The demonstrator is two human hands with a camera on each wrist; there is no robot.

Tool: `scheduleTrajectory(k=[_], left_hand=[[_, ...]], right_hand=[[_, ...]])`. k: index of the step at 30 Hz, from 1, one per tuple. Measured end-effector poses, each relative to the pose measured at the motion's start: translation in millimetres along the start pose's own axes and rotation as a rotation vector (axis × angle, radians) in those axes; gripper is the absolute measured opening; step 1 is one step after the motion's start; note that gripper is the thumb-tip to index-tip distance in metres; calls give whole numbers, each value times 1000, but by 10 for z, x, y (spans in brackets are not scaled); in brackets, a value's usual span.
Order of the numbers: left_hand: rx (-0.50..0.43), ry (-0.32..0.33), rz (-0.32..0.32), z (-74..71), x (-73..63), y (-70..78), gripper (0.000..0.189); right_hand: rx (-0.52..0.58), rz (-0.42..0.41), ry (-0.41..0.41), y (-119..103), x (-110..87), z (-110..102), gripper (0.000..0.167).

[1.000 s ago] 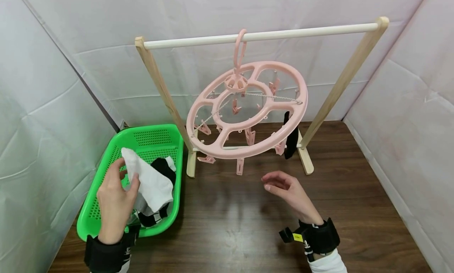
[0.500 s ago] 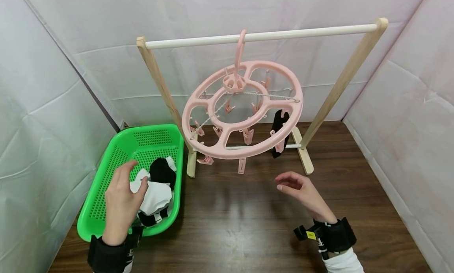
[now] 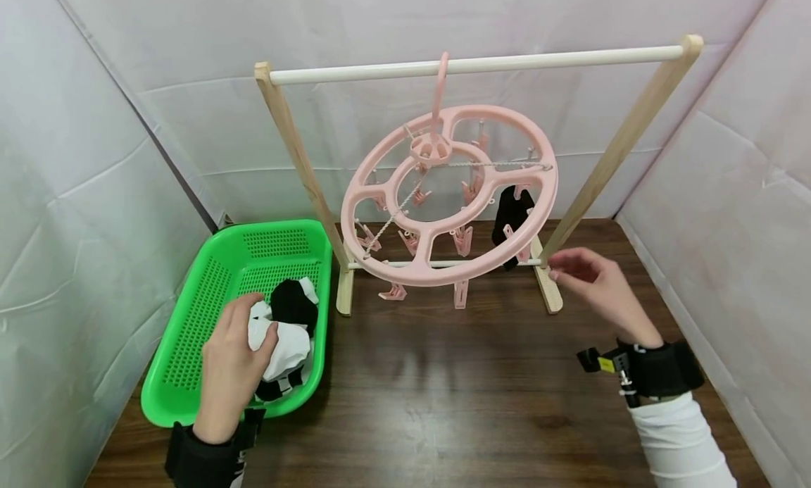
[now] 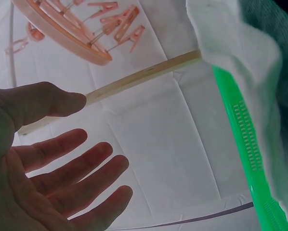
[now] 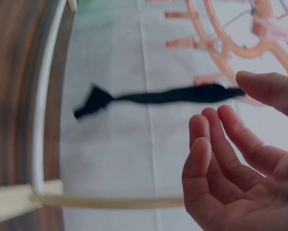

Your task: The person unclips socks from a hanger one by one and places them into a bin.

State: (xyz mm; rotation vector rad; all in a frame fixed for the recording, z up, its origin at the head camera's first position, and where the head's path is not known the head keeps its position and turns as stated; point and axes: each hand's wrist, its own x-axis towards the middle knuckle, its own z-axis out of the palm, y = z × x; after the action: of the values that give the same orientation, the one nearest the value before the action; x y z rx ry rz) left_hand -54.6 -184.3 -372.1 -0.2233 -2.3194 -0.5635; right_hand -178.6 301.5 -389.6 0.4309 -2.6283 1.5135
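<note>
My left hand (image 3: 234, 361) hovers over the right part of a green basket (image 3: 184, 365), its fingers loosely bent and holding nothing. Just beside its thumb lies a white sock (image 3: 290, 348) on a small pile, with a black sock (image 3: 293, 308) behind. Near the right foot of the rack, my right hand (image 3: 602, 287) is raised with relaxed, bare fingers. A pink round clip hanger (image 3: 437, 275) hangs by its hook. From its right side a black sock (image 5: 182, 95) dangles, seen past the fingers in the right wrist view.
A wooden rack with a white top bar (image 3: 545, 63) stands at the back and carries the hanger. Several pink clips (image 3: 462, 240) hang around the ring. White sheet walls (image 3: 741, 192) enclose the dark wood tabletop (image 3: 431, 396) on the left, back and right.
My left hand has let go of the white sock, which dropped onto the pile. My right hand has moved right and farther away. The hanger has turned a little, shifting its hanging black sock.
</note>
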Motion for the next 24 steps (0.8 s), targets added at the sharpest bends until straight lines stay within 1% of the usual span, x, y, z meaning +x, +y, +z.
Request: scheduleTrajectory(k=[2, 5, 9, 11, 16, 19, 23, 24], left_hand=[[2, -4, -2, 3, -9, 11, 45], [5, -12, -7, 16, -23, 10, 45], [7, -16, -10, 23, -26, 17, 45], [8, -18, -10, 22, -25, 23, 45], [9, -20, -13, 24, -40, 11, 45], [14, -20, -17, 24, -53, -1, 45], [20, -19, -27, 8, -69, -8, 45], [21, -19, -29, 4, -73, -9, 45]], right_hand=[[-22, -7, -2, -23, 105, -103, 37], [-14, -12, -13, -51, 268, -222, 45], [14, -49, -38, -67, 470, -298, 49], [7, -65, -50, -71, 554, -306, 51], [26, -47, -75, -130, 736, -269, 55], [37, -82, -87, -198, 869, -243, 56], [27, -128, -83, -287, 1041, -207, 56], [22, -124, -74, -306, 1079, -197, 56]])
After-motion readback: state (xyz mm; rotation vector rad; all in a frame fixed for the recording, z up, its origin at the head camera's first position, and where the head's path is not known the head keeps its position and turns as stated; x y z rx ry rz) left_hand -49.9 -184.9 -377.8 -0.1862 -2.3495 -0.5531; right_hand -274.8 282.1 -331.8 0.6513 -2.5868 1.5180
